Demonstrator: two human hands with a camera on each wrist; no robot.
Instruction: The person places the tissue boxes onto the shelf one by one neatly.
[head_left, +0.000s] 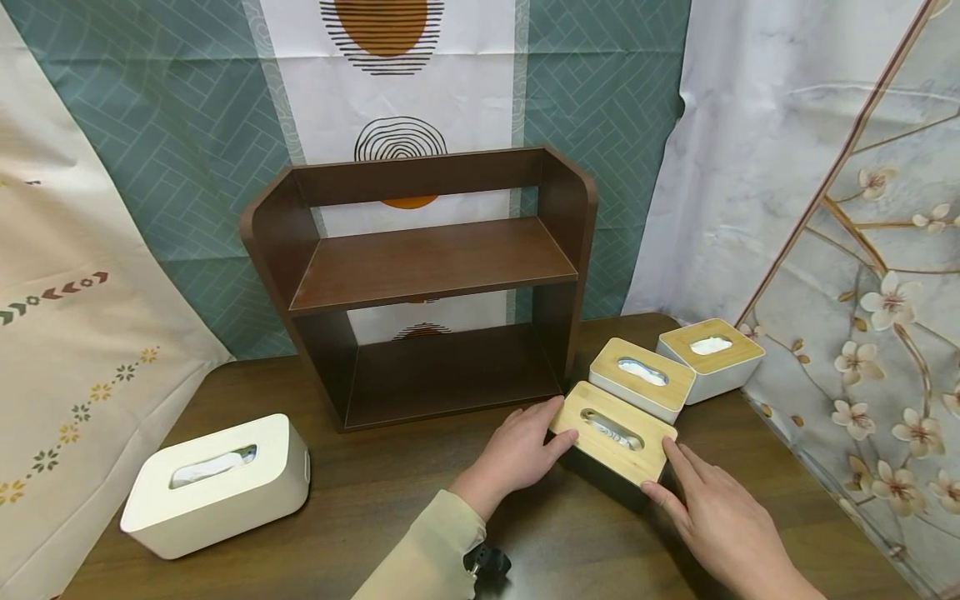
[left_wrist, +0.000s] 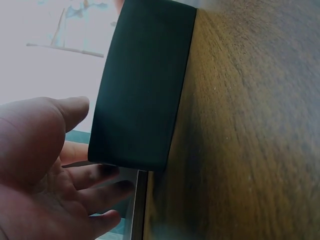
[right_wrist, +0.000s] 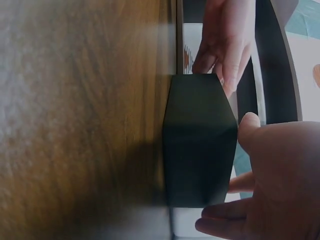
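Note:
A tissue box (head_left: 648, 471) with a pale wooden lid and a dark green body sits on the table between both hands. At its left end is my left hand (head_left: 513, 454), fingers fairly straight along that side and thumb near the lid's front corner. My right hand (head_left: 723, 512) touches the opposite end, its thumb at the near corner and its fingers extended. The left wrist view shows the dark box side (left_wrist: 142, 85) beside the loosely spread left fingers. In the right wrist view, the box (right_wrist: 200, 145) stands flat on the table, with a hand at either end.
Behind the dark box are two white tissue boxes with wooden lids, a nearer one (head_left: 637, 392) and a farther one (head_left: 723, 375). A brown two-tier shelf (head_left: 435, 258) stands at the back. An all-white tissue box (head_left: 217, 508) lies at left on the wooden table (head_left: 375, 508).

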